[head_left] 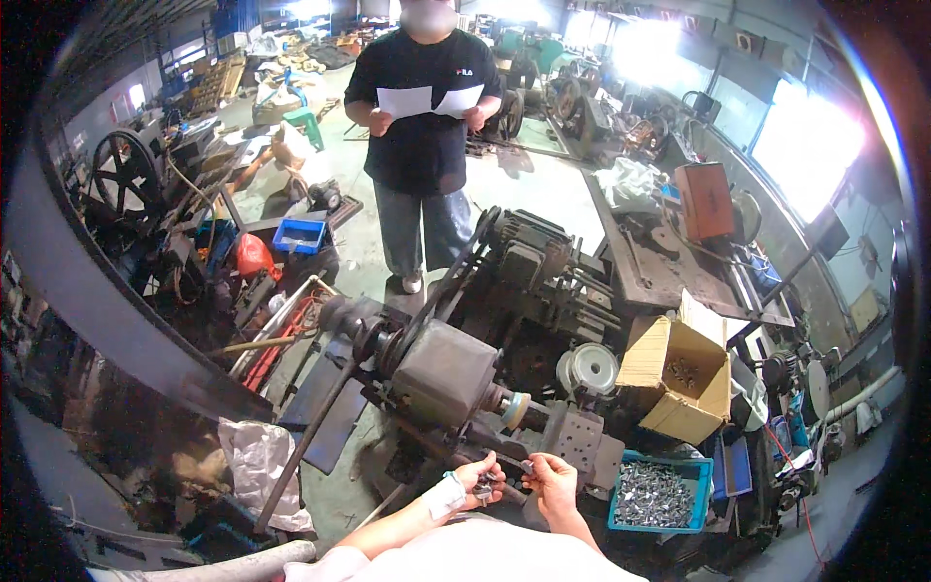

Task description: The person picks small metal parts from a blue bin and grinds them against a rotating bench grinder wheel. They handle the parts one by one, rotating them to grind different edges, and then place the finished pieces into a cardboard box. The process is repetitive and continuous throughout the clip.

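Note:
My left hand (475, 482), with a white wrap at the wrist, is curled around several small shiny metal parts (488, 485). Close beside it on the right, my right hand (551, 479) pinches a small metal piece between thumb and fingertips; its exact kind is too small to tell. Both hands are in front of a dark, greasy machine with a grey housing (444, 369). A pale ring (515, 411) sits on its spindle, just beyond my hands. To the right of my right hand, a teal plastic tray (613, 525) holds a heap of small metal parts (655, 493).
An open cardboard box (642, 364) with small dark parts stands behind the tray. A long bar (308, 436) slants down at the machine's left. Beyond the machine, a person in a black shirt (417, 145) holds white papers. A metal worktable (648, 272) stands at the far right.

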